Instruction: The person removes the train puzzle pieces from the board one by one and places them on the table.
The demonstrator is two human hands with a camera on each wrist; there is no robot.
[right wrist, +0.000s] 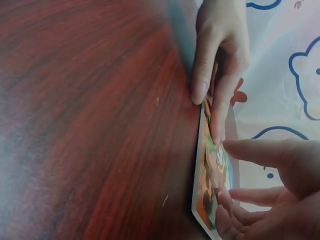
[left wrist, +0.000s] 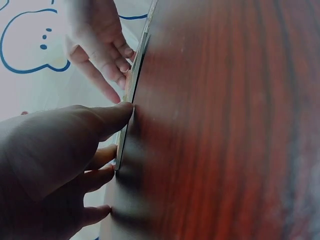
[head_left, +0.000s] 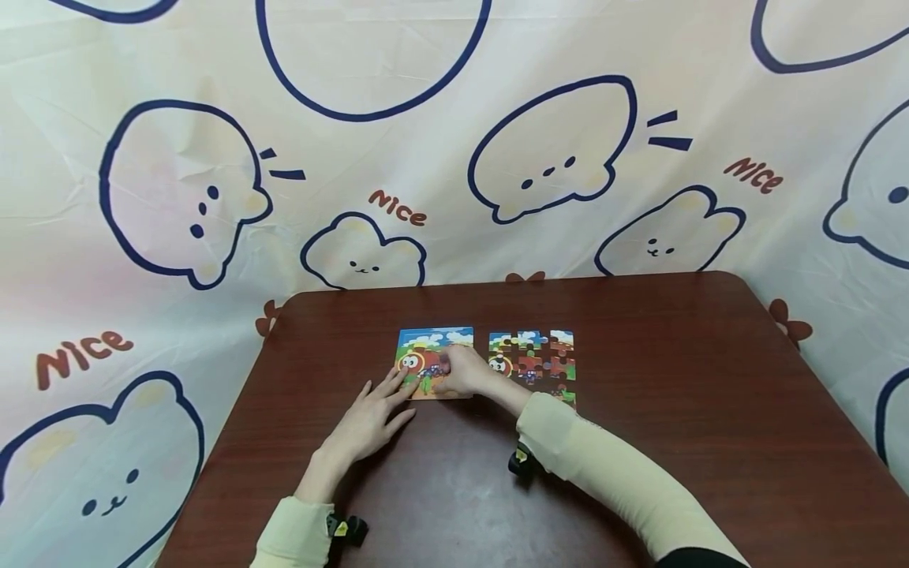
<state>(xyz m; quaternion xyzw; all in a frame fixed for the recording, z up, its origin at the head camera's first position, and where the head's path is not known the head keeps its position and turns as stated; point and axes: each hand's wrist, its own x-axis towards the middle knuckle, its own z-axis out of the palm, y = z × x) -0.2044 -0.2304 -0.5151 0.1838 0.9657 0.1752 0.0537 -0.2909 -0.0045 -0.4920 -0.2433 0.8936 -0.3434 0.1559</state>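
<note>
A jigsaw puzzle board [head_left: 435, 335] with a bright cartoon picture and blue sky lies flat on the brown table. My left hand [head_left: 369, 422] rests at its lower left corner. In the left wrist view the left thumb [left wrist: 117, 117] lies along the board's near edge, with other fingertips at the same edge. Over the right half of the picture is my right hand [head_left: 469, 371], its fingertips on the surface. The right wrist view shows the right thumb [right wrist: 255, 151] and fingers apart on the board, no loose piece visible between them; the palm side is partly hidden.
Several loose jigsaw pieces [head_left: 562, 367] are laid out in columns just right of the board, partly covered by the right forearm. The wooden table [head_left: 675, 379] reaches back to a printed cloth backdrop [head_left: 440, 158]. Dark wrist cameras [head_left: 348, 530] sit on both wrists.
</note>
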